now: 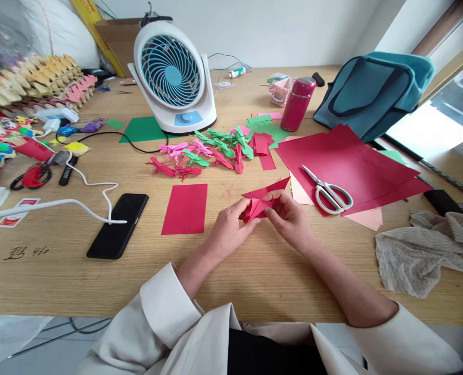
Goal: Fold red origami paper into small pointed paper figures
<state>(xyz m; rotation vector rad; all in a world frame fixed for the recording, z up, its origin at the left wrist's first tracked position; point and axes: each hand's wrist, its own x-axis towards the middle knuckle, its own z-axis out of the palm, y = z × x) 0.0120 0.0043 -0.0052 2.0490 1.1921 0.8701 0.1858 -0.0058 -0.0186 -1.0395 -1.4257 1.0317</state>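
Between my two hands is a small piece of folded red paper (258, 208), its creases forming pointed flaps. My left hand (231, 221) pinches its left side, fingers closed. On the other side, my right hand (288, 213) grips the right edge between thumb and fingers. Just behind them lies a red paper strip (272, 187), partly covered by my fingers. A red paper rectangle (184, 209) rests flat to the left. Farther back sits a cluster of folded paper figures (211, 151) in red, green and pink.
White-handled scissors (331, 192) lie on large red sheets (356, 161) at right. A phone (118, 226) with a white cable is at left. Behind stand a fan (172, 75), a red flask (299, 104) and a teal bag (368, 94). A crumpled cloth (415, 255) lies far right.
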